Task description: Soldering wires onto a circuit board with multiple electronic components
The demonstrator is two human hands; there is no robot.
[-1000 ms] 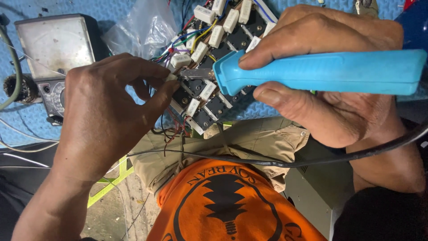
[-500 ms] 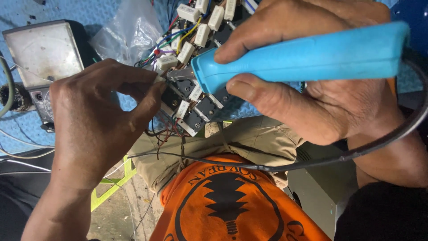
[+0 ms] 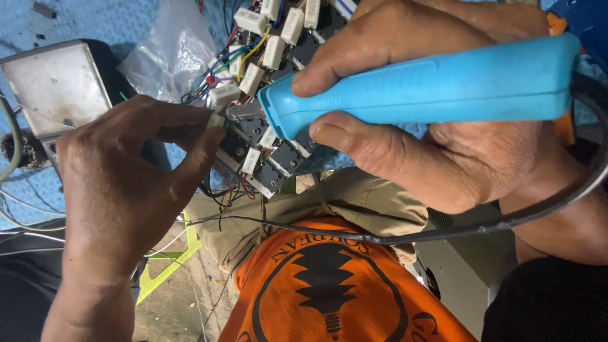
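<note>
- While the view is being taken from above, a blue soldering iron is being held firmly by the right hand, the fingers closed around its handle and the thumb pressed under it.
- Its metal front end is being pointed at a dark circuit board, which is lying near the top middle of the picture, on the edge of the work surface.
- The board is being pinched at its left edge by the left hand; thumb and forefinger are closed together on a small white part there.
- White block-shaped components and coloured wires are being carried by the board.
- A black cable is being led from the iron across the lap.
- The surface is being covered by a blue cloth; a clear plastic bag and a grey meter box are lying on it, left of the board.
- Below, an orange shirt with a dark print and khaki trousers are being seen, and a bare dusty floor beside them.
</note>
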